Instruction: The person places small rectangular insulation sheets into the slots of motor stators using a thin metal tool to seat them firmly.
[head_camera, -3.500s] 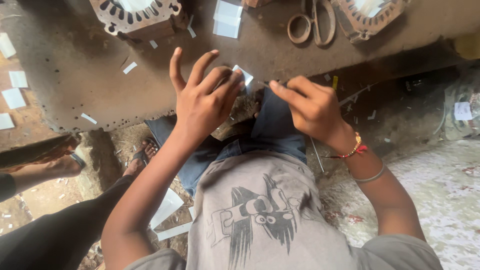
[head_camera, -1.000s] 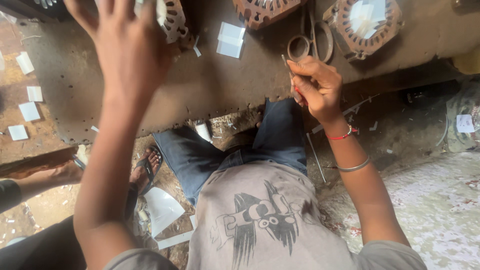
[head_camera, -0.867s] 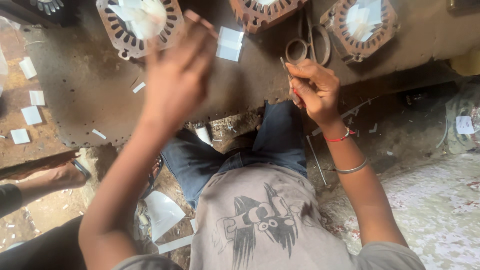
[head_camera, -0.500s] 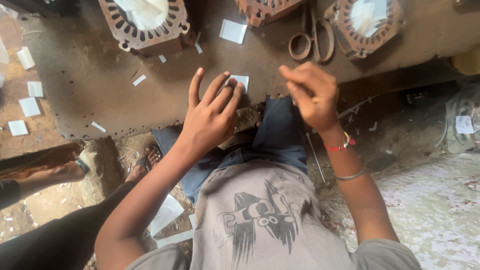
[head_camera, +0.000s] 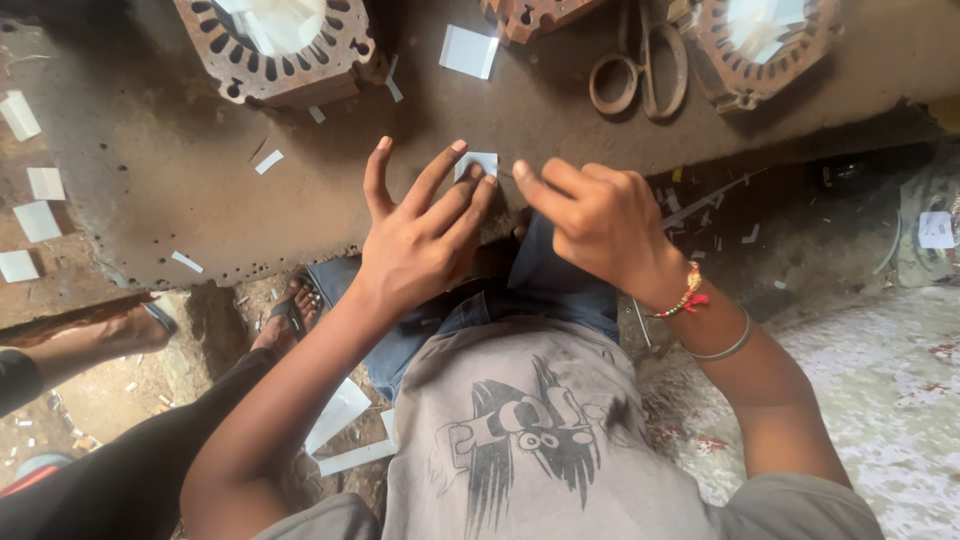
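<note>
My left hand (head_camera: 420, 235) is at the near edge of a dark metal table (head_camera: 170, 190), fingers spread, its fingertips pressing a small white paper slip (head_camera: 478, 163). My right hand (head_camera: 595, 220) is right beside it, fingers curled, thumb and forefinger pinching at the same slip's right edge. A red thread band and a metal bangle circle my right wrist. I wear a grey printed shirt and jeans.
Slotted rusty motor stator cores stand at the far left (head_camera: 280, 45) and far right (head_camera: 765, 45), white paper inside them. Old scissors (head_camera: 635, 65) lie between them. A larger white slip (head_camera: 470, 52) and several small ones lie on the table. Another person's leg (head_camera: 120, 470) is at lower left.
My left hand, raised high toward the far stator a second ago, has come down to the table edge and met my right hand on a white slip.
</note>
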